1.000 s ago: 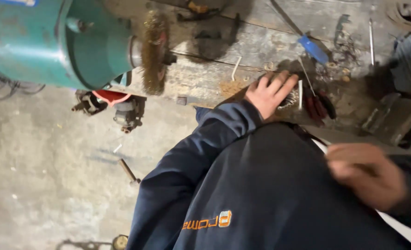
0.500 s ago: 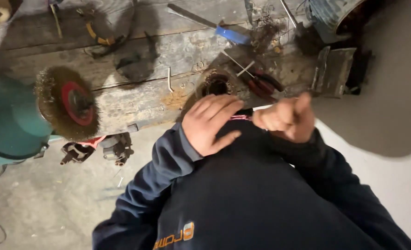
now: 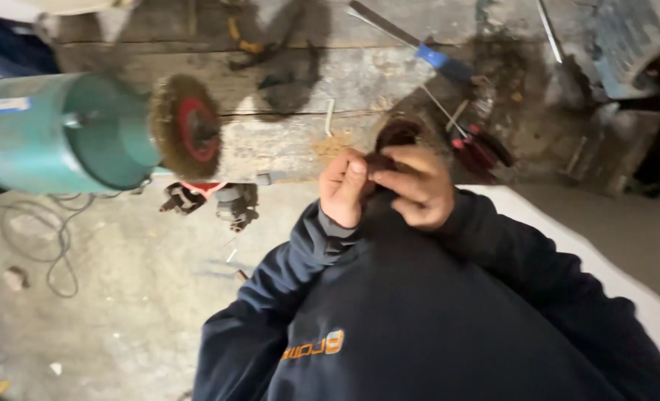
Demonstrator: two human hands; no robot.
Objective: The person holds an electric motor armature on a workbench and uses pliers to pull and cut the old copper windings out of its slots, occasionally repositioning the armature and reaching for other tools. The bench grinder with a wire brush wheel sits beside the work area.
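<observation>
My left hand [image 3: 343, 187] and my right hand [image 3: 416, 187] meet in front of my chest, just off the front edge of a worn wooden bench [image 3: 285, 141]. The fingertips of both pinch a small dark reddish piece [image 3: 380, 160]; its exact kind cannot be told. My dark sweatshirt sleeves run down from both wrists and fill the lower part of the head view. Behind the hands a dark round hole or ring [image 3: 398, 134] shows on the bench.
A teal motor housing [image 3: 55, 137] with a wire brush wheel [image 3: 185, 126] sits at the left. A blue-handled screwdriver [image 3: 437, 56], red-handled pliers [image 3: 480, 148] and a pale nail [image 3: 330, 115] lie on the bench. Cable [image 3: 55, 238] loops on the concrete floor.
My left hand lifted off the bench and my right hand came up from the lower right; the two now meet and pinch the small piece. The view swung, so the brush wheel sits further left.
</observation>
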